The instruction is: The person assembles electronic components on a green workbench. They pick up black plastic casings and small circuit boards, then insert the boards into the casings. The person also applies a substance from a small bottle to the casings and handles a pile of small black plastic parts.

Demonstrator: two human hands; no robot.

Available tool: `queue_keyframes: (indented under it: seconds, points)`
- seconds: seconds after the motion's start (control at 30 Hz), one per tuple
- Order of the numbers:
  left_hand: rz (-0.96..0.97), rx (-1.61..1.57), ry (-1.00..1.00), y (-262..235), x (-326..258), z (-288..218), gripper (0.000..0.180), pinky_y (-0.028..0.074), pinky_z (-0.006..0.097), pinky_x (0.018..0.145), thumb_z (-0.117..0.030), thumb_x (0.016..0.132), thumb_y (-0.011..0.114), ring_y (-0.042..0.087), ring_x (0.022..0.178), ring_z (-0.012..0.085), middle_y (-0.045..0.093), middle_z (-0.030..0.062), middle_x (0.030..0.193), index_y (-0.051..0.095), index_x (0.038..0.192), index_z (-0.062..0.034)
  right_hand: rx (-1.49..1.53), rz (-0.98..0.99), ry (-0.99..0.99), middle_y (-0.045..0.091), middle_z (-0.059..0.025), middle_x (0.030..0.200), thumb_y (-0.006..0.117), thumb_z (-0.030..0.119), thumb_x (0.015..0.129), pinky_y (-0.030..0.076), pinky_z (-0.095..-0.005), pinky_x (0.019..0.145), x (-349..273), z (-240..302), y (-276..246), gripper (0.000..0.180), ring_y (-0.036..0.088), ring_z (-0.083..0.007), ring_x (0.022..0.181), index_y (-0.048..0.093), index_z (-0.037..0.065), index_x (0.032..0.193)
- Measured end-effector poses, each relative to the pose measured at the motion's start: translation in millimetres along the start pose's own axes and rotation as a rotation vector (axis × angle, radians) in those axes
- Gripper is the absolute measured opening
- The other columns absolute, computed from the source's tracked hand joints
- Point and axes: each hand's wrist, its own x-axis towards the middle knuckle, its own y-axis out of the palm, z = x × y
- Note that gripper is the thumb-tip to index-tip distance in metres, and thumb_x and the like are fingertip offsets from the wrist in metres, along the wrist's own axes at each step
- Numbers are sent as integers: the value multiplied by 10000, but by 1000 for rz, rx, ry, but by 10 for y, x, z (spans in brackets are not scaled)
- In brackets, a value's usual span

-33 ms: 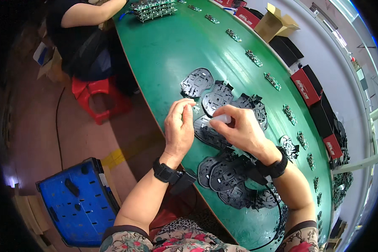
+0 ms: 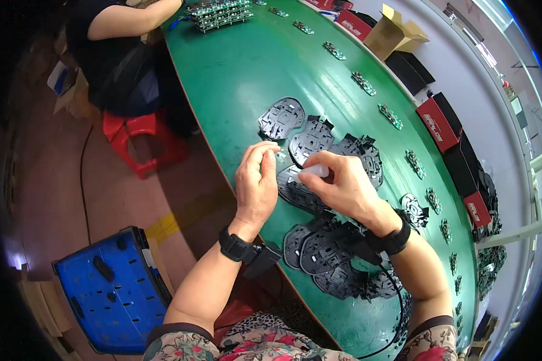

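My left hand (image 2: 258, 183) is cupped, thumb pressed along bent fingers, above the near edge of the green table. Small clear bits (image 2: 280, 156) show by its fingertips; whatever lies inside the palm is hidden. Between thumb and fingers, my right hand (image 2: 354, 188) pinches a small whitish translucent cylinder (image 2: 317, 172), tilted, its narrow end toward my left hand. Below it lies a black plastic shell (image 2: 301, 191) with moulded ribs. Similar shells, one farther off (image 2: 283, 118) and one beside it (image 2: 311, 141), lie beyond my hands, and a heap of shells (image 2: 328, 251) sits under my right wrist.
Green circuit boards (image 2: 390, 117) form a long line along the table's far side. A stack of boards (image 2: 220, 17) stands at the far end, near a co-worker's arm (image 2: 132, 21). Red boxes (image 2: 439, 123) and an open carton (image 2: 394, 36) line the wall. A black cable (image 2: 400, 301) trails from my right wrist.
My right hand and the whitish cylinder have shifted very slightly to the left. My left hand and the shells stay where they were.
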Motion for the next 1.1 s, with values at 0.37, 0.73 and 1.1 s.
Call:
queue_keyframes:
  seconds: [0.37, 0.73, 1.1]
  points:
    - [24, -13, -2, 30, 32, 69, 216, 427, 295, 913, -129, 980, 471, 572, 1004, 164, 637, 83, 1036, 625, 981, 22, 29, -188, 58, 649, -172, 708, 676, 206, 795, 521, -325, 631, -195, -29, -332, 259, 663, -229, 664, 651, -19, 920]
    - [61, -67, -49, 56, -4, 184, 272, 400, 295, 946, -167, 1005, 426, 549, 1030, 161, 619, 76, 1080, 606, 1047, 33, -236, -570, 386, 649, -141, 729, 670, 238, 788, 496, -319, 621, -1460, -1087, -1421, 244, 631, -212, 659, 670, 6, 865]
    - [75, -48, -49, 38, 15, 244, 243, 395, 292, 965, -146, 993, 449, 544, 1031, 151, 619, 68, 1084, 610, 1019, 34, -257, -502, 422, 663, -187, 755, 662, 246, 794, 526, -360, 690, -1711, -1480, -1209, 259, 676, -303, 714, 665, 7, 894]
